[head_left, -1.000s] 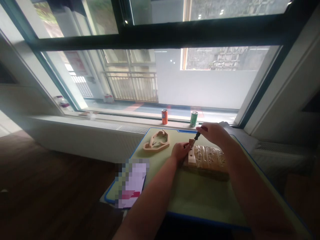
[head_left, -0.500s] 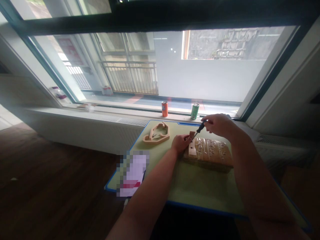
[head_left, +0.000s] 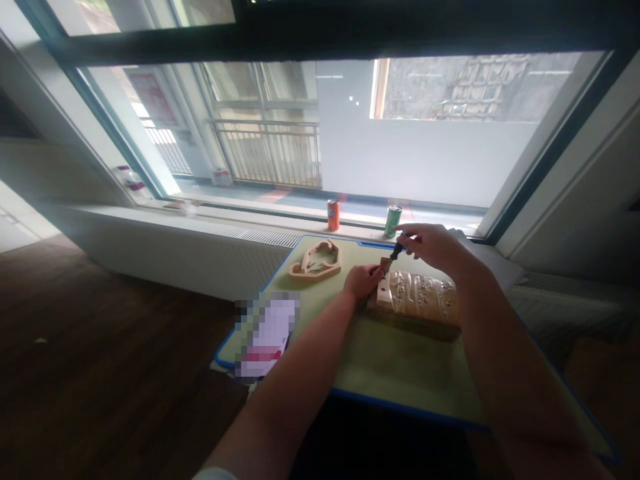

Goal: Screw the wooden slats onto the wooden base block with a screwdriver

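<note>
My right hand (head_left: 425,243) is closed round the dark handle of a screwdriver (head_left: 397,250), which slants down to the left. Its tip meets a pale wooden strip (head_left: 385,297) with dark holes. That strip lies along the left end of a brown box (head_left: 425,320) whose top carries clear tape and several small dark bits, perhaps screws. My left hand (head_left: 361,281) pinches near the strip's far end, beside the screwdriver tip; whether a screw sits between the fingers is too small to tell. Part of the box's right side is hidden behind my right forearm.
On the green, blue-edged table (head_left: 400,373) a wooden frame (head_left: 316,272) with small pieces inside stands at the back left. A blurred-out pale item (head_left: 273,333) lies at the left edge. An orange can (head_left: 333,215) and a green can (head_left: 393,221) stand on the windowsill.
The camera view has tipped downward, then shifted slightly left. My right hand lifted a little with the screwdriver and turned its grip; my left hand stays by the wooden strip.
</note>
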Tool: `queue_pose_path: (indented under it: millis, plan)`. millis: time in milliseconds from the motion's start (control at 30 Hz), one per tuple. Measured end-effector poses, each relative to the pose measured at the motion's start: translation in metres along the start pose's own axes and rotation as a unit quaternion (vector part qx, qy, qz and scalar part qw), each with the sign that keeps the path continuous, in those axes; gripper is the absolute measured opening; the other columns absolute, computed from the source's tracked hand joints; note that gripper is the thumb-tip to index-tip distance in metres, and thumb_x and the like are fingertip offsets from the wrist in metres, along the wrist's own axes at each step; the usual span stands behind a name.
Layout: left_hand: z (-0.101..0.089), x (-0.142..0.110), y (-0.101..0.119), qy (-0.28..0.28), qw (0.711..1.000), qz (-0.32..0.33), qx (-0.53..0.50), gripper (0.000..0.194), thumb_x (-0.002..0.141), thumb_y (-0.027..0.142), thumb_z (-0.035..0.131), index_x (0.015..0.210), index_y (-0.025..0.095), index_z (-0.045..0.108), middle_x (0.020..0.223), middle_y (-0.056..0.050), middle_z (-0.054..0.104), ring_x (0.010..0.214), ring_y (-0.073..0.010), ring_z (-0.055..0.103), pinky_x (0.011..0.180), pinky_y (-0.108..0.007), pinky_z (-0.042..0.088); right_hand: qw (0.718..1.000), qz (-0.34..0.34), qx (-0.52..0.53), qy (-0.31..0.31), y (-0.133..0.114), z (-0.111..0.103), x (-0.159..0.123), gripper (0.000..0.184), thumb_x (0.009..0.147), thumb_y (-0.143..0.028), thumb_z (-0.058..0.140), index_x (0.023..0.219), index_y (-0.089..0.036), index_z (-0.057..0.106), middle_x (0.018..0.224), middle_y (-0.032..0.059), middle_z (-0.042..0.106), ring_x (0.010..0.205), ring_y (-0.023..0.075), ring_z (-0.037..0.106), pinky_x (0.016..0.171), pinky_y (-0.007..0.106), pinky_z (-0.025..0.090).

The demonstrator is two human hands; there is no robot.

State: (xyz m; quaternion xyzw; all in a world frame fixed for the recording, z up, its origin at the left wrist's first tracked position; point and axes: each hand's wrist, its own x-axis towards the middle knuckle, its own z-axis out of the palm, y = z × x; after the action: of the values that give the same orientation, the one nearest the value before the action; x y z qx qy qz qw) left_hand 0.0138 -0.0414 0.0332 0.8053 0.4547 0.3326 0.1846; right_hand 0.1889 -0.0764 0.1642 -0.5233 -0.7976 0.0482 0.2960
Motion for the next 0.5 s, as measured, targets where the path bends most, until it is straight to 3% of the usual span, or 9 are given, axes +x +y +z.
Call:
queue_pose_path:
  millis: [233,433,500]
  plan:
    - [-0.003,-0.007,0.003,-0.002,1.000,-0.007,0.028,0.045,0.088,0.043,0.031,0.083,0.017,0.068,0.080,-0.008,0.068,0.067,-0.0147,0.056,0.059,-0.024,0.034,0.992,-0.082,-0.083,0.048,-0.019,0.015,0.000,0.035,0.087,-0.026,0.040,0.114,-0.020,0.062,0.104,0.0078,0.067,0.091,0.0200,0.062,0.078,0.030,0.045]
    - [-0.001,-0.006,0.001,-0.002,0.999,-0.002,0.035,0.043,0.088,0.042,0.031,0.084,0.017,0.067,0.080,-0.008,0.068,0.067,-0.0153,0.056,0.059,-0.025,0.033,0.992,-0.059,-0.093,0.055,-0.020,0.016,-0.001,0.031,0.085,-0.038,0.046,0.105,-0.020,0.063,0.075,0.0038,0.067,0.061,0.0153,0.058,0.057,0.026,0.041]
    - [-0.001,-0.005,0.000,-0.004,0.999,-0.005,0.034,0.041,0.088,0.040,0.032,0.085,0.018,0.067,0.081,-0.007,0.068,0.068,-0.0152,0.056,0.060,-0.025,0.034,0.993,-0.047,-0.089,0.060,-0.017,0.016,0.000,0.031,0.086,-0.038,0.045,0.106,-0.020,0.061,0.069,0.0027,0.066,0.059,0.0150,0.057,0.056,0.025,0.039]
